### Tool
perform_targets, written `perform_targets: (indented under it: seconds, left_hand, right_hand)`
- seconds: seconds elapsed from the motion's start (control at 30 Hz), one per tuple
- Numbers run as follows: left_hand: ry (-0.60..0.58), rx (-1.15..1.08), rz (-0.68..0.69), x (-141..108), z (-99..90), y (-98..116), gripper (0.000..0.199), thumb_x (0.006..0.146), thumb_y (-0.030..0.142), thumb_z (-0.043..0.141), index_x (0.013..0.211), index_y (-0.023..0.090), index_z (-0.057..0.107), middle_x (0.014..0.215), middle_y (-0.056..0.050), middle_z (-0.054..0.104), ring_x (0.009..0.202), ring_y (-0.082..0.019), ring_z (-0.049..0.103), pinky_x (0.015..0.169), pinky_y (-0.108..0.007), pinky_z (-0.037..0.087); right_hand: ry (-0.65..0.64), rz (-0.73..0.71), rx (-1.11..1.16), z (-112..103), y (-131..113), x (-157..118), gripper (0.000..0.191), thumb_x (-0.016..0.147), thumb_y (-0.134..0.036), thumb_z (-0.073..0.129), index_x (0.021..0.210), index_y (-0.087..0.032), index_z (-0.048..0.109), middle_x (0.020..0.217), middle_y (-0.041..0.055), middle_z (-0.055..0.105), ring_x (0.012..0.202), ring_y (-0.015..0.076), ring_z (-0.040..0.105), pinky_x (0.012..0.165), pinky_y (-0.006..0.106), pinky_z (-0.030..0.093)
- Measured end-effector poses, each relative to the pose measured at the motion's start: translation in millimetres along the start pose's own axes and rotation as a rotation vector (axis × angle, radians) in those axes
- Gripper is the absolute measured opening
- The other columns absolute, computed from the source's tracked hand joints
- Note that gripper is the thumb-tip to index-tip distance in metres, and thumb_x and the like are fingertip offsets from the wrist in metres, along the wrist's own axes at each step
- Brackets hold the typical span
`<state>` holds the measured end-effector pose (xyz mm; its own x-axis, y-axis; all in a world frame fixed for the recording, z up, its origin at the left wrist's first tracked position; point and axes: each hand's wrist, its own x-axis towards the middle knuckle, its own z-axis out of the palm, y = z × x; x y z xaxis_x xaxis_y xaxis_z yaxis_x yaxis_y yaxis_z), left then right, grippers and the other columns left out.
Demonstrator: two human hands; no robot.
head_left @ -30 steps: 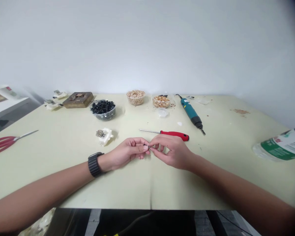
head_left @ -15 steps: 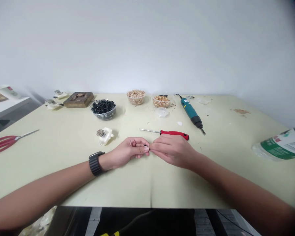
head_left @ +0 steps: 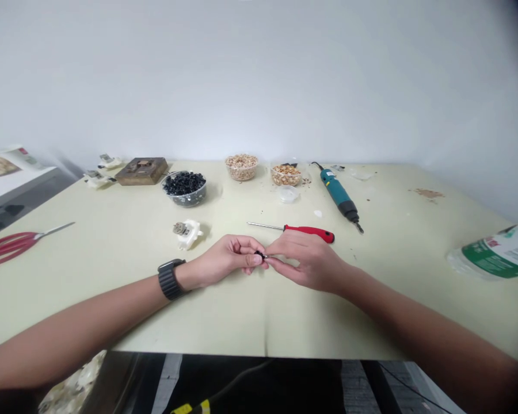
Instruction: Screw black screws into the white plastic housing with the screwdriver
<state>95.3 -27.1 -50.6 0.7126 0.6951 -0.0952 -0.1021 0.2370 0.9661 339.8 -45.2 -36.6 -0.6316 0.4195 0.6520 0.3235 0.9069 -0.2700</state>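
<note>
We pinch a small black part (head_left: pixel 260 255) between the fingertips of both hands, the left hand (head_left: pixel 227 256) and right hand (head_left: pixel 306 261) each closed narrowly on it above the pale green table (head_left: pixel 259 322). Just beyond them lie a red-handled screwdriver (head_left: pixel 308 232) and a white socket module (head_left: pixel 186 234); farther back sit a bowl of black parts (head_left: pixel 184 188) and a teal electric screwdriver (head_left: pixel 339 195). Red scissors (head_left: pixel 12 248) lie far left, a plastic bottle (head_left: pixel 496 253) far right — our forearms cross the table's near edge, and a white wall (head_left: pixel 259 75) rises behind.
</note>
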Motion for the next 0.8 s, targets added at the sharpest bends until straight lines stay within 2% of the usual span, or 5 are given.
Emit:
perform_targets:
  seconds: [0.13, 0.27, 0.47, 0.7, 0.8]
  left_hand:
    - [0.020, 0.029, 0.020, -1, 1.6, 2, 0.029, 0.090, 0.034, 0.085, 0.105, 0.012, 0.072, 0.093, -0.008, 0.078, 0.062, -0.005, 0.059, 0.061, -0.017, 0.046]
    - [0.088, 0.052, 0.039, 0, 3.3, 2, 0.033, 0.087, 0.036, 0.087, 0.099, 0.012, 0.067, 0.083, -0.006, 0.077, 0.060, -0.007, 0.062, 0.061, -0.017, 0.048]
    - [0.181, 0.110, 0.072, 2, 5.5, 0, 0.043, 0.083, 0.042, 0.090, 0.098, 0.013, 0.062, 0.071, -0.005, 0.075, 0.060, -0.009, 0.065, 0.063, -0.018, 0.053]
    - [0.306, 0.223, 0.145, 5, 4.2, 5, 0.048, 0.085, 0.051, 0.085, 0.103, 0.015, 0.060, 0.077, -0.007, 0.077, 0.066, -0.013, 0.071, 0.068, -0.021, 0.057]
    - [0.378, 0.236, 0.195, 12, -4.2, 8, 0.054, 0.082, 0.056, 0.086, 0.103, 0.016, 0.058, 0.095, -0.010, 0.079, 0.074, -0.015, 0.075, 0.072, -0.024, 0.060]
  right_hand:
    - [0.040, 0.339, 0.263, 1, -5, 4, 0.007, 0.101, -0.023, 0.069, 0.104, -0.020, 0.074, 0.090, 0.0003, 0.075, 0.076, 0.0094, 0.068, 0.063, 0.020, 0.054]
    - [0.014, 0.618, 0.478, 5, -5, 4, 0.016, 0.100, -0.036, 0.071, 0.102, -0.020, 0.076, 0.094, 0.0039, 0.073, 0.083, 0.0138, 0.070, 0.059, 0.020, 0.057]
    - [0.007, 0.700, 0.559, 13, 1, 2, 0.020, 0.097, -0.039, 0.074, 0.102, -0.019, 0.076, 0.094, 0.0049, 0.072, 0.082, 0.0146, 0.068, 0.059, 0.021, 0.058]
    - [0.055, 0.787, 0.614, 15, 14, 9, 0.027, 0.094, -0.044, 0.076, 0.103, -0.019, 0.074, 0.087, 0.0041, 0.068, 0.072, 0.0137, 0.061, 0.055, 0.024, 0.055]
    - [0.103, 0.767, 0.572, 16, 23, 13, 0.025, 0.092, -0.041, 0.077, 0.100, -0.019, 0.070, 0.084, 0.0021, 0.065, 0.069, 0.0120, 0.058, 0.057, 0.024, 0.051]
